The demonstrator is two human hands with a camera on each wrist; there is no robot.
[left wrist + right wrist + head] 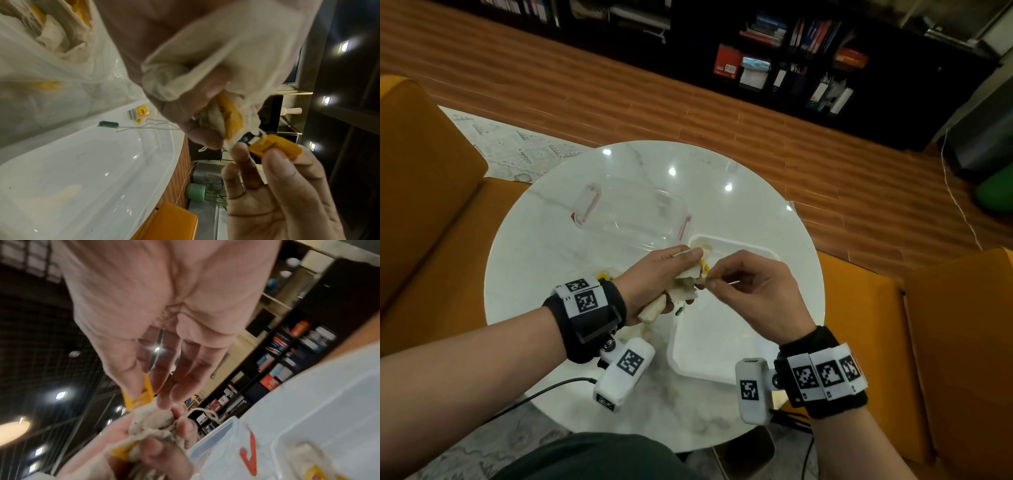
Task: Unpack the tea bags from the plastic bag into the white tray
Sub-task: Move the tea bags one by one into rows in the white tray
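While left hand [654, 274] grips tea bags [205, 53] beside tray [722, 371], right fingers [275, 155] pinch yellow tag [275, 144]; bags light, soft, tearable, strings likely tangled; safer hold: tag.

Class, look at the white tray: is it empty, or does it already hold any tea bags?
Not empty. The white tray already holds a tea bag at its far corner, though most of its floor is bare.

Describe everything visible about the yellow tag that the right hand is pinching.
The yellow tag is a small flat paper label, orange-yellow, with a fold or crease across it. The right hand pinches it between thumb and fingertips, in the air above the white tray. Its string runs into the clump of tea bags gripped by the left hand. Any print on it is unreadable.
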